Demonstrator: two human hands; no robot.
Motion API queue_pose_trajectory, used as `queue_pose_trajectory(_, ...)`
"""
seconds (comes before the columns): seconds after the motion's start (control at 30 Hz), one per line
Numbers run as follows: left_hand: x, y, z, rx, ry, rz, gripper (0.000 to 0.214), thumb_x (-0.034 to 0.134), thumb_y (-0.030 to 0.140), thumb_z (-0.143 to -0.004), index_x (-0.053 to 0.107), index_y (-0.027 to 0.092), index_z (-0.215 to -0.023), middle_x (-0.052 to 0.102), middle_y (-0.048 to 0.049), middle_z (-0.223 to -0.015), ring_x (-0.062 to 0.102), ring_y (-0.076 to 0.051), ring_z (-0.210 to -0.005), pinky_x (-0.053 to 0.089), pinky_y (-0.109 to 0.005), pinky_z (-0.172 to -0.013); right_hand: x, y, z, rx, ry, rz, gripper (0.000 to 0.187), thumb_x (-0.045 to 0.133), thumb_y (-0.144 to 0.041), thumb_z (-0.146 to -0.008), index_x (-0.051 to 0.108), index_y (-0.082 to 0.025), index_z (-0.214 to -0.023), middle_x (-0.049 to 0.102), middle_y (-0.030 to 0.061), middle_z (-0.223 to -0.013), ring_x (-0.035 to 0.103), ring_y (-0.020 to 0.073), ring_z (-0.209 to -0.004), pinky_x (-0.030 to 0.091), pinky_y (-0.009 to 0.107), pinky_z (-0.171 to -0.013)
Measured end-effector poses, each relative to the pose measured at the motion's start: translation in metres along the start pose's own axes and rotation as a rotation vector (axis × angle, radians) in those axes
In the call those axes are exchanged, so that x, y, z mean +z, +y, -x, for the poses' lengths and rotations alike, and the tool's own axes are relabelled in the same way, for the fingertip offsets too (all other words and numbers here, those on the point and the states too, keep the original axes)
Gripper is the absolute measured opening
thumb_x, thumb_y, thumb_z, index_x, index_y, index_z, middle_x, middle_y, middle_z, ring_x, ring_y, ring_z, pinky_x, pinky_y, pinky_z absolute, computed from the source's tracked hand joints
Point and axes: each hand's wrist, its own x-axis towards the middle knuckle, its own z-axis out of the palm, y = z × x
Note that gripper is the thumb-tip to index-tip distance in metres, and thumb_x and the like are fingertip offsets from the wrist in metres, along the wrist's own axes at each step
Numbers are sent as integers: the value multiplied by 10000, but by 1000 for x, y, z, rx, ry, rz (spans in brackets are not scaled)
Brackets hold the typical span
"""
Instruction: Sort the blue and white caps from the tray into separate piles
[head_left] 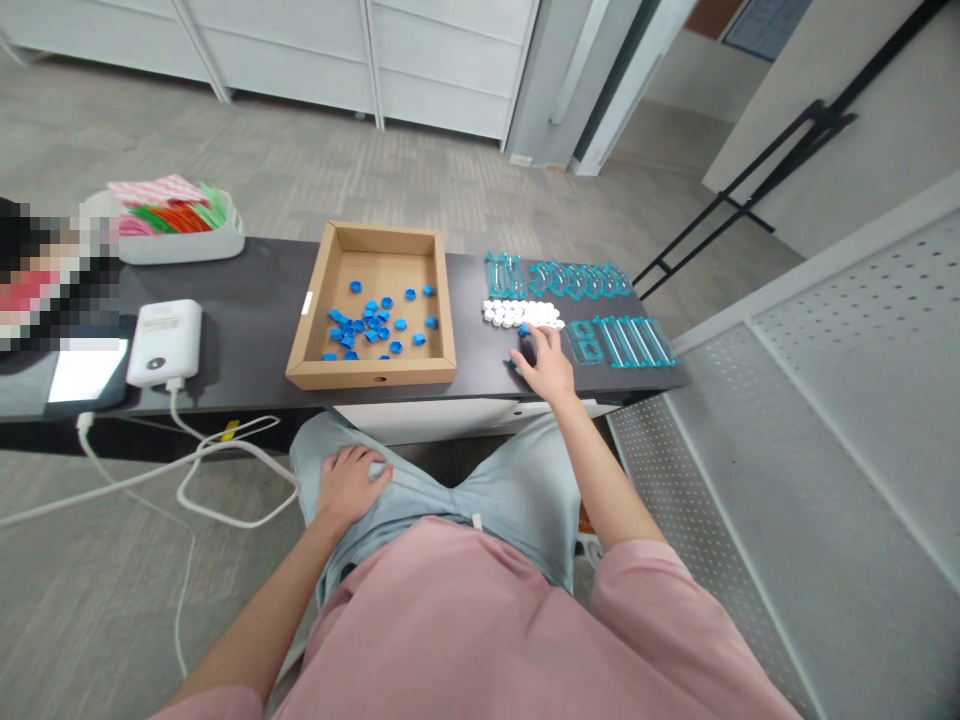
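Head view, and the person sits at a dark table (pixel 472 345) with the right hand (pixel 547 368) out over it, just on the near side of a cluster of white pieces (pixel 506 314). Its fingers are partly spread, the thumb parted from the forefinger; a small blue piece (pixel 523 329) sits at the forefinger's tip, seemingly touched rather than pinched. Another speck of blue shows by the thumb, too hidden for me to make out. The left hand (pixel 352 483) lies loosely open on the thigh, holding nothing.

More blue pieces (pixel 372 337) are scattered in a shallow cardboard box (pixel 375 378), left of the white ones. To the right, clear teal parts (pixel 637 342) stand in neat groups.

I'd judge the step in hand to be setting blue pieces beside the white cluster. The next move calls for a light fingertip touch, without nudging the white ones.

As for writing, the white power bank (pixel 163 343) carries faint print too small to read, the box has a plain-looking white sticker (pixel 307 303), and no brand is legible to me.
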Motion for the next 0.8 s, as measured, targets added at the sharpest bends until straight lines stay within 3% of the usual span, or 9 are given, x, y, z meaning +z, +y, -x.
queue_pose_trajectory(0.13,0,0,-1,-11,-17,-11,374,501,527,-1131,834,369,-1196,840,-11,-1468,639,-353,-1538,436,-558,-1306,4,-9,-3,-9,-32,60,734,641,-625,-1138,629,-212,-1746,539,225,-1826,763,458,-1415,708,585,-1088)
queue_pose_trajectory(0.27,2,-1,-2,-17,-11,-18,346,517,516,-1132,826,370,-1190,843,-2,-1456,640,-349,-1533,443,-553,-1299,4,-9,3,-96,-25,10,606,625,-622,-1153,721,-237,-1611,623,205,-1753,763,445,-1408,684,598,-1135)
queue_pose_trajectory(0.43,6,-1,-2,4,36,9,314,574,472,-1115,849,329,-1167,851,-58,-1430,662,-364,-1499,446,-556,-1277,3,-9,9,-170,-25,-9,852,828,-710,-1013,636,-216,-1680,636,237,-1698,726,491,-1460,676,630,-1130)
queue_pose_trajectory(0.63,7,-1,-2,20,55,44,316,631,439,-1067,890,293,-1172,856,-122,-1413,677,-393,-1466,444,-580,-1268,11,-16,0,-182,-82,-84,358,656,-459,-1128,802,-246,-1375,744,193,-1425,809,399,-1195,685,541,-1051)
queue_pose_trajectory(0.8,6,0,-1,32,83,71,266,636,435,-1074,891,371,-1118,855,-119,-1394,677,-394,-1461,445,-576,-1258,12,-26,-9,-196,-38,-208,251,660,-443,-1116,812,-257,-1193,771,156,-1265,782,339,-1055,671,508,-1019)
